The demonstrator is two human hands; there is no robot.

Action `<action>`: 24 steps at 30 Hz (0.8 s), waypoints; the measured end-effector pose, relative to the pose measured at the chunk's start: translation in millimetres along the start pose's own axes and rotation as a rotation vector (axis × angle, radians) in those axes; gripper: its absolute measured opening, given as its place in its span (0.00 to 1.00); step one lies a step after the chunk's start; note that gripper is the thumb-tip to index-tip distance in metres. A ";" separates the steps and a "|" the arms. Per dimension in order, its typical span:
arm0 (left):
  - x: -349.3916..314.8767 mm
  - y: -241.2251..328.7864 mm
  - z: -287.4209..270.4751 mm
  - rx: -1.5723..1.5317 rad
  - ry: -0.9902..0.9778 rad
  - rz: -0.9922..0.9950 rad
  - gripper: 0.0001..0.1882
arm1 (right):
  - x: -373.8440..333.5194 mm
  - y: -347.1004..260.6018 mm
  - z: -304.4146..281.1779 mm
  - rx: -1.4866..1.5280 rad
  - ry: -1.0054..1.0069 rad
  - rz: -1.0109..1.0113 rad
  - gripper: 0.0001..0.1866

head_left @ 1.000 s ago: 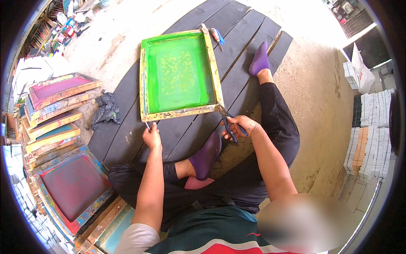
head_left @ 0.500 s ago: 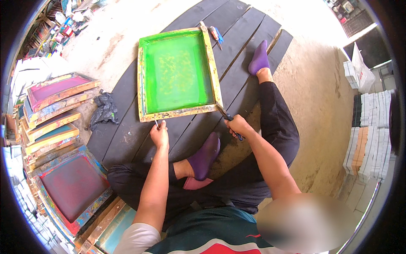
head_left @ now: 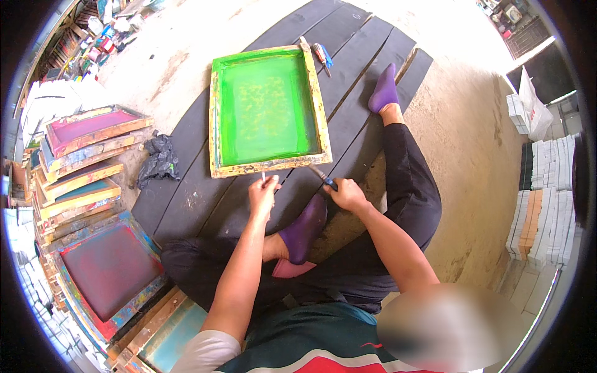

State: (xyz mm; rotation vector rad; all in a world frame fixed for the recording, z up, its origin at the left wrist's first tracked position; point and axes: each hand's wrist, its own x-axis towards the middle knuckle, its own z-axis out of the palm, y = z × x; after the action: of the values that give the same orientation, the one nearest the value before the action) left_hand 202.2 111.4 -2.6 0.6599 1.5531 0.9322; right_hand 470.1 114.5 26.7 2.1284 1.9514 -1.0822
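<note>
The green-meshed screen frame (head_left: 267, 112) lies flat on dark planks (head_left: 367, 81) on the floor, its near wooden rail just ahead of both my hands. My left hand (head_left: 262, 194) pinches a small pale pin-like piece upright close to that rail, fingers narrow around it; my right hand (head_left: 346, 194) is closed on a dark-handled tool (head_left: 322, 177) whose tip meets the frame's near right corner. I judge the tool could skid off the corner and gouge the mesh, or strike the left fingers. Stacked pink and teal frames (head_left: 87, 155) sit well left, beside a black rag (head_left: 158, 158)
</note>
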 end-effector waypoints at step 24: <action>5.6 2.5 48.0 0.017 -0.070 -0.059 0.13 | -27.1 -8.0 -9.5 0.663 -0.603 0.013 0.19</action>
State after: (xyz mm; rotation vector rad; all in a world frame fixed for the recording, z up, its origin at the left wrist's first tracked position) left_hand 247.9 127.2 -5.1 0.6493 1.5122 0.8445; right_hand 468.5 97.6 51.3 1.6832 1.4049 -2.2735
